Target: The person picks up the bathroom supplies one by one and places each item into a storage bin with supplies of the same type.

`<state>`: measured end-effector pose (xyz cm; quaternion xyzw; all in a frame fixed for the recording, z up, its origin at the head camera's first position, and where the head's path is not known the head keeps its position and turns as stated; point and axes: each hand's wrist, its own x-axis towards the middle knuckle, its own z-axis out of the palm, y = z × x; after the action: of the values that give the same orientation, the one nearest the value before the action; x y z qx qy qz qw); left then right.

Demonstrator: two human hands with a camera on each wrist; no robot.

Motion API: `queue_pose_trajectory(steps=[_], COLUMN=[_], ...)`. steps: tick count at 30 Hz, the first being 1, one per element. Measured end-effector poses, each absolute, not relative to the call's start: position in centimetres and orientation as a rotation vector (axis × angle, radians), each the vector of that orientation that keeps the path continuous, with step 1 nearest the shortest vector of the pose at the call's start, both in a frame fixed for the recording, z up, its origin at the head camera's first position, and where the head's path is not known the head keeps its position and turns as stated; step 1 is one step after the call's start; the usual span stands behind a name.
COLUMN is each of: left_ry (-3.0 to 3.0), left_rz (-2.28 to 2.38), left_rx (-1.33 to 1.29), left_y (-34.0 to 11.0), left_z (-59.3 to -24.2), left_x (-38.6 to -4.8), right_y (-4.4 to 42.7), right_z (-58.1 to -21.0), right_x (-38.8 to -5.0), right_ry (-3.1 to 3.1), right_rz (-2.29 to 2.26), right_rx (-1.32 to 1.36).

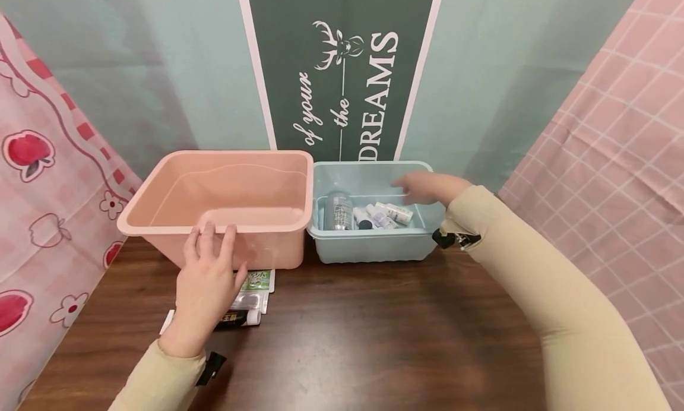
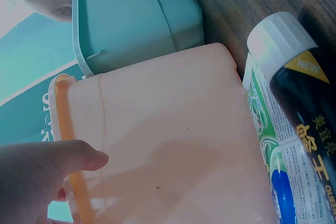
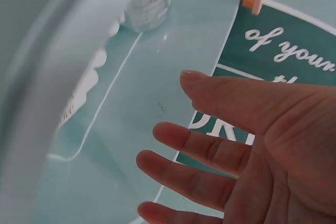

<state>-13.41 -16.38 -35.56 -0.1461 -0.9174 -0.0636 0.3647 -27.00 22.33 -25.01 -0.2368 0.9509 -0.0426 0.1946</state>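
Note:
My left hand (image 1: 207,283) rests on the front rim of the pink bin (image 1: 256,244), fingers over the edge; in the left wrist view the thumb (image 2: 86,156) lies against the bin's outer wall (image 2: 173,129). My right hand (image 1: 427,188) is over the right part of the light blue bin (image 1: 374,244), holding nothing, its fingers (image 3: 194,177) spread in the right wrist view. Inside the blue bin lie a clear bottle (image 1: 339,212) at the left and several small white bottles and tubes (image 1: 394,212). The visible inside of the pink bin holds nothing.
In front of the pink bin, partly under my left forearm, lie a black tube with a white cap (image 1: 240,318) and green and white packages (image 1: 259,281) on the dark wooden table (image 1: 342,345). Curtains stand behind and at both sides.

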Motion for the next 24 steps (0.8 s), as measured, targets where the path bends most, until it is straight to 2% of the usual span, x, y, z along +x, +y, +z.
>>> queue_pose_trajectory(steps=[24], left_ry=[-2.381], left_rz=[-0.159], left_rx=[-0.366], left_y=[-16.3], left_z=[-35.4], left_x=[-13.3], right_y=[23.1], right_z=[-26.1], right_x=[-20.4], right_ry=[2.86], right_rz=[-0.172], right_rx=[-0.626])
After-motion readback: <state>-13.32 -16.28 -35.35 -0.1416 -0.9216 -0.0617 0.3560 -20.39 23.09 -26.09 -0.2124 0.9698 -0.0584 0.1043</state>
